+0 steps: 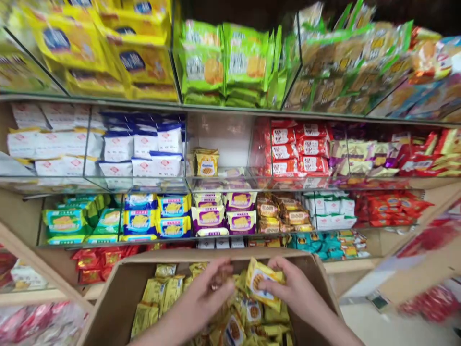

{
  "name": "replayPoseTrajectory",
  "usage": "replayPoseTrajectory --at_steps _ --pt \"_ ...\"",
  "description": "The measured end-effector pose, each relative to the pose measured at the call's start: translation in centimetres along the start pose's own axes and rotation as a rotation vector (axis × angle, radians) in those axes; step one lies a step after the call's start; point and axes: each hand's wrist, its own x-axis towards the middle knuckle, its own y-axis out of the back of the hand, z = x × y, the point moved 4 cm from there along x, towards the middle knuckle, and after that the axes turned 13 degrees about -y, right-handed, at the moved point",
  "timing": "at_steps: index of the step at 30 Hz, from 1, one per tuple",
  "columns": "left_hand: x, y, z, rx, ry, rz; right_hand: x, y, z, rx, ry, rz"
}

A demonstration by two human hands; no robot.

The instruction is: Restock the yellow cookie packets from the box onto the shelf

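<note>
My right hand [293, 290] grips a yellow cookie packet [260, 281], its thumb across the front and its fingers behind. The packet is tilted and shows a round waffle-like cookie. My left hand [216, 288] hovers over the same box with thumb and fingers apart and partly curled, slightly blurred. Below both hands, many gold-yellow cookie packets [234, 329] fill a cardboard box [108, 307]. A small stack of matching cookie packets [207, 162] stands at the left of a clear shelf compartment straight ahead.
Clear dividers split the shelves into compartments. White packets with blue edges [144, 149] stand left of the cookie stack, red packets [298, 149] to its right. Purple-and-white biscuits [223, 214] lie below. Green packets [230, 62] and yellow packets [108, 48] fill the upper shelf.
</note>
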Motion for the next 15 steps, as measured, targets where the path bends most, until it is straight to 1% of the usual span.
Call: replayPoseTrajectory --at_steps 2,4,5,8,11,13,15 --pt "2.1 -1.4 0.8 -0.080 -0.101 -0.015 -0.4 0.2 -2.6 0.129 0.021 -0.065" --pt "3.5 -2.1 1.4 -0.110 -0.160 0.042 -0.7 -0.3 -4.0 0.282 0.044 -0.115" --pt "3.8 -2.2 1.5 -0.126 -0.152 0.088 -0.9 -0.7 -4.3 0.365 0.045 -0.112" --pt "4.1 -2.6 1.3 -0.240 -0.072 0.196 -0.9 -1.8 -4.4 0.620 -0.032 -0.047" --pt "3.9 -3.0 0.9 -0.338 -0.046 0.219 -0.8 -2.8 -4.5 0.869 -0.132 -0.002" --pt "3.7 -3.2 0.7 -0.365 -0.039 0.240 -0.9 -3.4 -4.7 0.973 -0.160 0.011" --pt "3.3 -3.0 0.6 -0.369 -0.041 0.309 -1.0 -4.0 -4.7 1.021 -0.160 -0.001"
